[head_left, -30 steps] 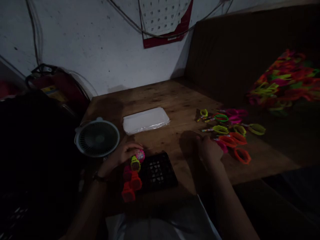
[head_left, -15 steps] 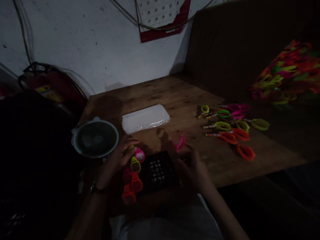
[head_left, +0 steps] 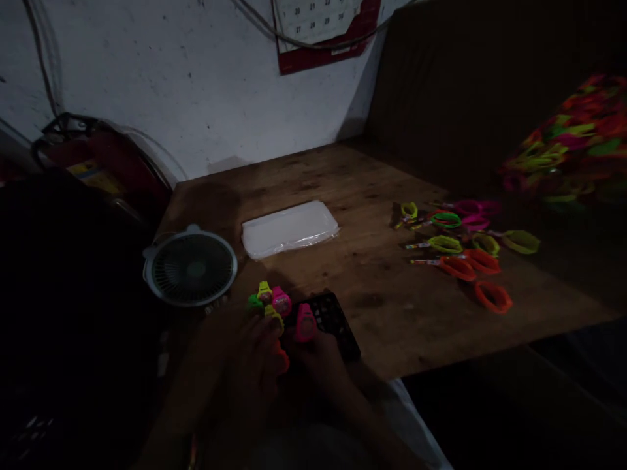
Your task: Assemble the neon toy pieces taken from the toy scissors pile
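A pink toy watch (head_left: 305, 324) stands upright in the fingers of my right hand (head_left: 321, 359), above a black plastic crate (head_left: 340, 320). My left hand (head_left: 249, 343) is dim and slightly blurred. Its fingers lie apart over a cluster of toy watches at the crate's left side. In that cluster I see a yellow watch (head_left: 264, 291), another pink watch (head_left: 281, 301), a green one (head_left: 255, 301) and a second yellow one (head_left: 274, 318). Part of an orange watch (head_left: 281, 360) shows below the left fingers; the rest is hidden.
Several colourful looped watches (head_left: 458, 267) lie on the wooden table (head_left: 382, 307) to the right. A heap of bright ones (head_left: 582, 143) is at far right. A round fan (head_left: 193, 267) stands left, and a white plastic-wrapped pack (head_left: 291, 228) lies near the middle.
My right hand has brought the pink watch left and down from the table to the crate. My left hand has shifted lower over the cluster, covering more of the orange watches.
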Demonstrator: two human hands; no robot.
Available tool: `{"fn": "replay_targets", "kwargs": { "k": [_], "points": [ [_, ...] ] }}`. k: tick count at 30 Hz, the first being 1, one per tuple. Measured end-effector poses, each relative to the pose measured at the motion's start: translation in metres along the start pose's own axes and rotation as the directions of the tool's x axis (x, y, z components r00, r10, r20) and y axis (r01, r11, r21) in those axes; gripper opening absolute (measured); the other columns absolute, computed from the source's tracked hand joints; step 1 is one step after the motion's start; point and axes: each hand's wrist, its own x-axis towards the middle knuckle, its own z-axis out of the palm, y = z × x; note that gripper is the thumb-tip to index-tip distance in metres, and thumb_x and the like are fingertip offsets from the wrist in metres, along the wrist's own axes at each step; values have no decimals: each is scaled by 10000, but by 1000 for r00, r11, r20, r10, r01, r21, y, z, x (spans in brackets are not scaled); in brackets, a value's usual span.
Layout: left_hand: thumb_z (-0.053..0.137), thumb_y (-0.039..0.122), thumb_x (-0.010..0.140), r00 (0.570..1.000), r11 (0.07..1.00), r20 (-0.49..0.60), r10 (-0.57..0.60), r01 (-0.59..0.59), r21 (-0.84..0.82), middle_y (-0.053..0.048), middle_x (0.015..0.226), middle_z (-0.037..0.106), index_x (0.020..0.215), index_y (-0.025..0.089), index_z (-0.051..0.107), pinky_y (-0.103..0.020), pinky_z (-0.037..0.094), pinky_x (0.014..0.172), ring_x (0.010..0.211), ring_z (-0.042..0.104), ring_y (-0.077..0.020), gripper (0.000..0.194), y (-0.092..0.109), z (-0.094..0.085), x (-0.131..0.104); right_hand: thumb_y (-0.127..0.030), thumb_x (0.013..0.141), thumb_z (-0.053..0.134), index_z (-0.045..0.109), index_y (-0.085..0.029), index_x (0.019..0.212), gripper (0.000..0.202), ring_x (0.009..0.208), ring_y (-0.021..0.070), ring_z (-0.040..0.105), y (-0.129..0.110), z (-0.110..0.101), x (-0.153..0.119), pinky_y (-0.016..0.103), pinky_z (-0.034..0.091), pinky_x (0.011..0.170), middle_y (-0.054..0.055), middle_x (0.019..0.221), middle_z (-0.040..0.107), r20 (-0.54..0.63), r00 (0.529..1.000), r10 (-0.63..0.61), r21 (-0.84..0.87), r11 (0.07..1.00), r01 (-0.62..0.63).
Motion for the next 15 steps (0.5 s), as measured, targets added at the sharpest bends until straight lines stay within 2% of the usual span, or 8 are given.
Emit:
{"fn": "replay_targets", "kwargs": {
  "k": [2, 5, 7, 11, 13, 14, 15],
  "points": [
    [436, 317, 910, 997, 992, 6, -80, 80, -97, -28, 1167, 634, 1186, 295, 575, -423, 394, 1024, 1101, 560, -207, 310, -10, 14, -14, -244, 795, 561, 714, -154, 829, 181, 744, 201, 640, 0, -2, 3, 253, 471, 638, 52, 816, 724, 17, 1000, -21, -54, 998, 22],
    [451, 384, 919, 993, 981, 37, -116, 121, -154, -54, 1200, 601, 1156, 263, 584, -444, 414, 1003, 1099, 555, -204, 298, -18, 28, -32, -207, 821, 534, 722, -161, 810, 195, 704, 173, 632, -3, -1, 7, 223, 436, 604, 38, 800, 725, 158, 984, -77, -128, 987, 97],
    [478, 421, 909, 989, 977, 38, -140, 144, -157, -91, 1256, 550, 1199, 215, 545, -473, 422, 988, 1123, 534, -217, 362, -15, 29, -37, -178, 834, 501, 732, -164, 831, 231, 687, 171, 631, -6, 2, 8, 223, 424, 587, 47, 805, 727, 224, 972, -71, -176, 978, 112],
    [503, 410, 900, 986, 965, 7, -169, 167, -201, -104, 1305, 498, 1224, 209, 519, -471, 439, 972, 1140, 516, -226, 381, 5, 23, -28, -173, 838, 491, 733, -178, 902, 249, 738, 185, 649, -9, 4, 5, 230, 454, 617, 47, 849, 732, 225, 974, -35, -153, 986, 71],
    [509, 392, 900, 985, 953, -22, -168, 157, -258, -101, 1297, 501, 1212, 208, 526, -464, 446, 965, 1132, 519, -222, 362, 15, 21, -20, -207, 819, 554, 714, -193, 978, 227, 801, 191, 659, -9, -12, 7, 232, 478, 667, 29, 897, 732, 243, 967, -70, -83, 992, 93],
    [512, 387, 899, 985, 944, -38, -167, 148, -294, -100, 1294, 503, 1207, 208, 529, -464, 446, 964, 1132, 518, -222, 356, 18, 21, -17, -224, 808, 583, 697, -193, 1022, 244, 840, 195, 660, -9, -28, 10, 234, 486, 700, 30, 936, 727, 200, 976, -83, -78, 992, 100],
    [514, 383, 898, 985, 933, -53, -166, 139, -331, -98, 1294, 503, 1203, 210, 532, -465, 445, 966, 1135, 515, -223, 351, 21, 22, -14, -237, 809, 592, 674, -185, 1066, 275, 863, 198, 660, -11, -48, 13, 240, 490, 723, 40, 960, 722, 102, 993, -67, -120, 990, 79]
  ]
}}
